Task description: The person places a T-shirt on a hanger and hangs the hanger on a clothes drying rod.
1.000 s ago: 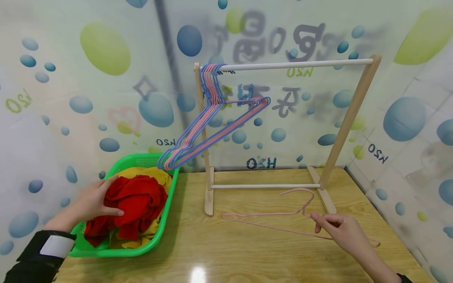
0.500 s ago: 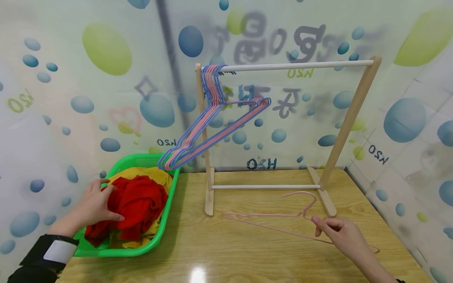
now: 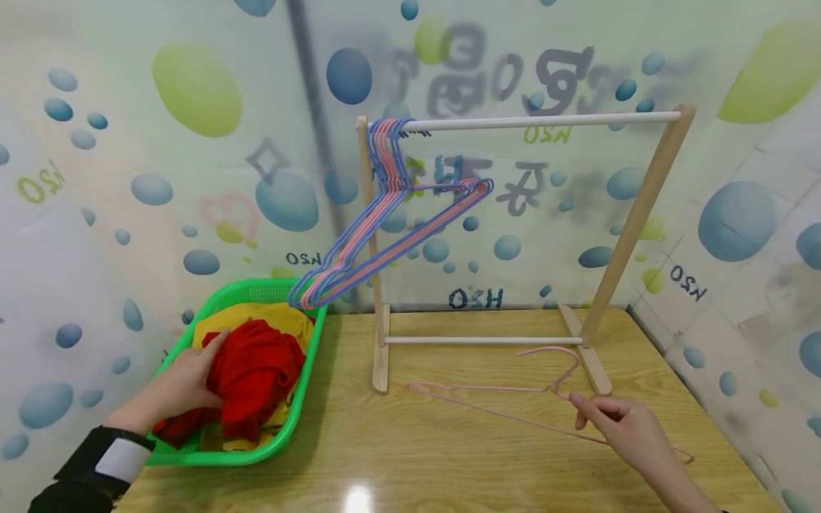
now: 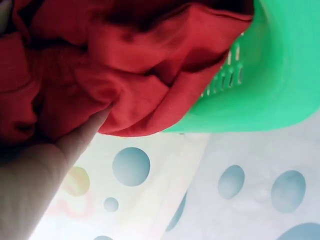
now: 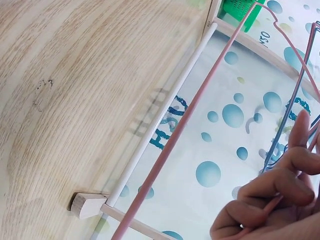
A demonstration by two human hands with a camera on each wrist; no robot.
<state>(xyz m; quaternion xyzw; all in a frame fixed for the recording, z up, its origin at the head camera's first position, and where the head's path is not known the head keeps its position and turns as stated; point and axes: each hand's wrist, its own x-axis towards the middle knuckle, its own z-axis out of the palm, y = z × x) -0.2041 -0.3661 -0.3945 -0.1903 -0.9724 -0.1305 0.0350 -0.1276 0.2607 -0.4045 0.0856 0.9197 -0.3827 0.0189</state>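
Note:
In the head view my left hand [image 3: 186,385] is in the green basket, its thumb and fingers gripping the near-left side of a crumpled red cloth [image 3: 256,370]. The left wrist view shows the thumb [image 4: 85,132] pressed into the red folds; most fingertips are hidden. Yellow cloth [image 3: 282,317] lies under and behind the red one. Over the right of the table, my right hand [image 3: 631,431] pinches a pink clothes hanger [image 3: 487,388] near the base of its hook. In the right wrist view, curled fingers [image 5: 280,185] hold that hanger, whose long bar crosses the picture.
A wooden rack with a white top rail [image 3: 539,122] stands at the back of the table [image 3: 449,463]. Several blue and pink hangers [image 3: 385,192] hang at its left end, reaching over the edge of the green basket [image 3: 301,413]. A patterned wall covering stands behind.
My left hand has moved slightly right and closed in on the red cloth, its thumb and fingers drawing nearer each other. The right hand still holds the pink hanger, which has dipped a little.

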